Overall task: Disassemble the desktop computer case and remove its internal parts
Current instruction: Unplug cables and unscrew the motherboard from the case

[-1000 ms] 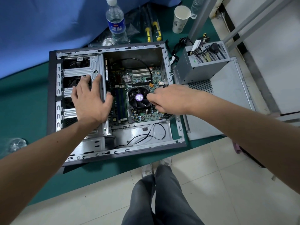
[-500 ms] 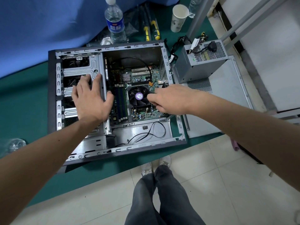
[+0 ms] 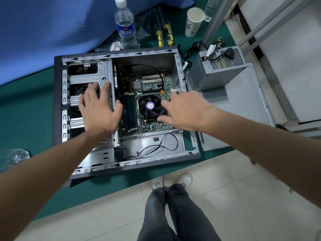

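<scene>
Case (image 3: pixel 58 105) lies open on green surface (image 3: pixel 26 108). Left hand (image 3: pixel 99 110) flat on drive cage (image 3: pixel 102 73). Right hand (image 3: pixel 185 110) over mobo (image 3: pixel 152 84), fingers (image 3: pixel 164 103) at CPU fan (image 3: pixel 149 106). PSU (image 3: pixel 215 70) sits outside, right of case.

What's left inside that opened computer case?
Inside the case: a green motherboard, a round cooler fan and loose black cables. The right hand hides the board beneath it.

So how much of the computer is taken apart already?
Partly. The side panel is off and the power supply sits outside the case. Right now the left hand rests flat on the drive cage while the right hand reaches beside the cooler fan. The fan, motherboard and memory sticks remain inside.
</scene>
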